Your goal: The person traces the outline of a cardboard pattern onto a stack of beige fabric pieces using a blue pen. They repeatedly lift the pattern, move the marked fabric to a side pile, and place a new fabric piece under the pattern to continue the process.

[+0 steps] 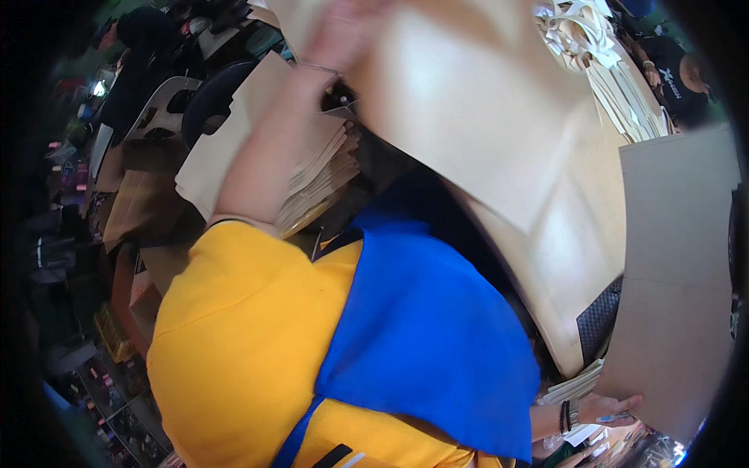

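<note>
My left arm reaches up to the top of the view. The left hand (343, 35) is smeared by motion at the edge of a large pale sheet (468, 101), and its fingers cannot be made out. That sheet, also blurred, lies tilted over a light wooden table (601, 179). At the lower right, my right hand (608, 409), with a watch and dark bracelet on its wrist, grips the lower edge of a large greyish-tan cardboard sheet (675, 265). The sheet stands up along the right side and hides part of the fingers.
A stack of pale sheets (320, 171) sits beside my left forearm. Crumpled pale scraps (576, 31) and a pile of strips (624, 93) lie at the far right, near another person (679, 82). Cardboard boxes (144, 207) and a chair (214, 101) stand at the left.
</note>
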